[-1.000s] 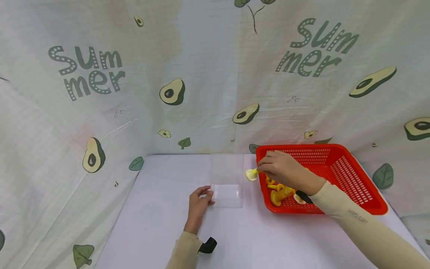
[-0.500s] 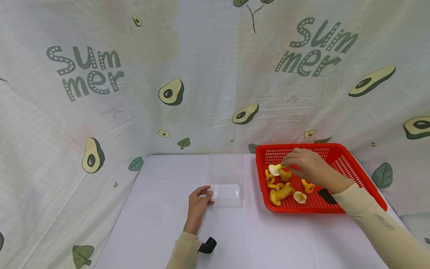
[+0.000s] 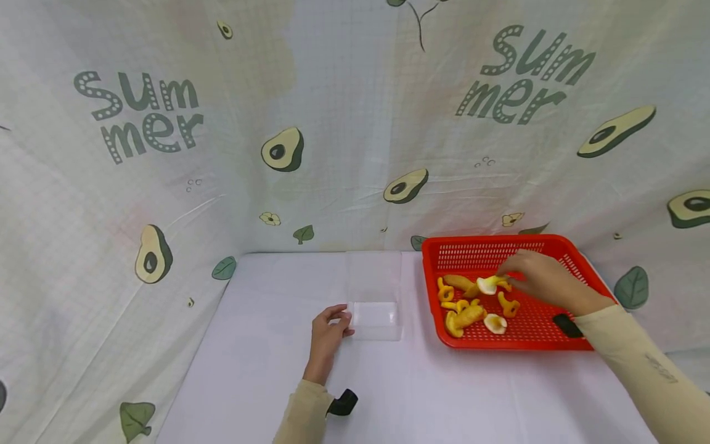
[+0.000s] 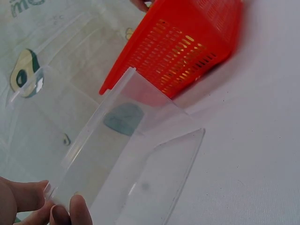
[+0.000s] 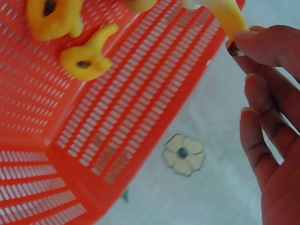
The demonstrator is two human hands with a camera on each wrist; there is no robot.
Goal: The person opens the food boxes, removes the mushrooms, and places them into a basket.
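Note:
My right hand (image 3: 535, 279) is over the red basket (image 3: 532, 345), pinching a yellow mushroom (image 3: 488, 285) with a pale cap by its stem. In the right wrist view, thumb and forefinger grip the dark-tipped end of that stem, and the cap is cut off by the frame's top. My left hand (image 3: 327, 336) holds the left edge of a clear plastic box (image 3: 374, 333) between thumb and fingers. The box stands on the table with its clear lid (image 3: 374, 274) folded back. Several yellow mushrooms (image 3: 465, 317) lie at the basket's left side.
The basket stands right of the box, near the back cloth (image 3: 344, 123) printed with avocados. A halved pale mushroom (image 3: 495, 324) lies near its front wall. A white cloth covers the table (image 3: 432, 394). Black straps (image 3: 342, 402) are on the wrists.
My right hand has carried the pale-capped mushroom from outside the basket's left rim rightward over the basket, uncovering mushrooms lying there. My left hand has stayed at the box.

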